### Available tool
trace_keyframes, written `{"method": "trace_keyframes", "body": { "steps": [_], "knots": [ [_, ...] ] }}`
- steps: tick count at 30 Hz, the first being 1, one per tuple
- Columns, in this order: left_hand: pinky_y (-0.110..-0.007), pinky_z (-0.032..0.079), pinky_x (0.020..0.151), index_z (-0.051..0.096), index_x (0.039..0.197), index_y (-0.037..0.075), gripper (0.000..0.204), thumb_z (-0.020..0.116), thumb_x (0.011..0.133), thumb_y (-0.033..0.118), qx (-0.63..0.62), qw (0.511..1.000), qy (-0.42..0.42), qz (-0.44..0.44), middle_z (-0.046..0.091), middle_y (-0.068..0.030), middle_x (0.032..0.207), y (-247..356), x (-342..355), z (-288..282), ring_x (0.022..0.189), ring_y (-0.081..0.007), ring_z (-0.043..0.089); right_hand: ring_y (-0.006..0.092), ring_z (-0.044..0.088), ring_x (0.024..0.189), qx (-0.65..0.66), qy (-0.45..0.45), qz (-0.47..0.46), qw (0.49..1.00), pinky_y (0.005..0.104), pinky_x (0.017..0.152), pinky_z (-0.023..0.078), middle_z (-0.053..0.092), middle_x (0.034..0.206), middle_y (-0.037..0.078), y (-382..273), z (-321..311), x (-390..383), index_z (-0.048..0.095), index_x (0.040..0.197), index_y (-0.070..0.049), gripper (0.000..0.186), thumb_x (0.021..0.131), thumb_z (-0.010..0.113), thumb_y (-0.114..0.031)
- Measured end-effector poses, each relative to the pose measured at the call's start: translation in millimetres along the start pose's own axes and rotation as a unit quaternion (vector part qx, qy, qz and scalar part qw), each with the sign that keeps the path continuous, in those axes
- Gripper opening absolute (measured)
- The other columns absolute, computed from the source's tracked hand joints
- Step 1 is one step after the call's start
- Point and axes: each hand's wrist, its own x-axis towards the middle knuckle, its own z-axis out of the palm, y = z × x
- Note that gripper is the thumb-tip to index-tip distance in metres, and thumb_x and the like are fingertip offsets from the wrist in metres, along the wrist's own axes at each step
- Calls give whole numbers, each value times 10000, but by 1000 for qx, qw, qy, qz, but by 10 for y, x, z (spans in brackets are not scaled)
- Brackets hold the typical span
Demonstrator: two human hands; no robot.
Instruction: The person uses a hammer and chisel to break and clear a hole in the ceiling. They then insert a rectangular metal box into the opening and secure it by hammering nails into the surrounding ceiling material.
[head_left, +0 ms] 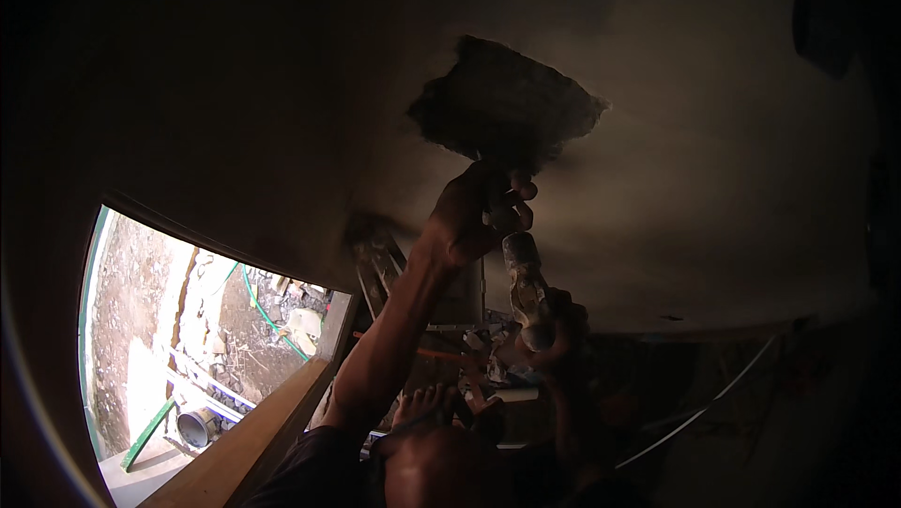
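A rough, dark patch broken into the wall [511, 100] lies in front of me, ragged along its edges. Just under its lower edge is my left hand [469, 212], closed around what looks like a chisel [505, 218]; the fingers and deep shadow hide most of it. Below and to the right, my right hand [565, 325] is closed on a hammer [526, 287]. The worn metal head points up toward the left hand, with a small gap between them. The hammer's handle is lost in the dark.
A bright opening at lower left shows rubble, a green hose [258, 301] and a pipe piece [197, 426] beyond a wooden frame [253, 433]. My bare foot [427, 405] is below my hands, among clutter. A pale cable [704, 411] runs at lower right.
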Motion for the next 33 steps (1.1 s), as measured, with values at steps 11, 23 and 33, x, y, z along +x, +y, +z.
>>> {"method": "trace_keyframes", "body": {
  "steps": [11,23,33],
  "knots": [
    [-285,405,641,503,873,49,156,418,978,127,-31,998,-46,6,506,-49,770,-12,93,-193,719,-145,501,308,596,569,90,46,83,991,370,508,467,562,635,129,42,101,-2,532,769,-29,220,729,689,-179],
    [-280,384,591,502,874,99,197,433,1011,222,73,995,-75,3,498,-17,749,11,53,-337,663,-113,495,315,551,626,61,-42,125,989,400,587,454,555,697,123,301,287,104,541,900,-50,180,782,645,-136],
    [-311,431,513,523,894,107,227,427,1015,274,161,986,23,31,552,-35,735,72,25,-327,619,-126,506,355,593,526,-8,-2,-8,1000,428,475,464,486,554,155,214,322,175,503,847,4,80,806,557,-38]
  ]
}}
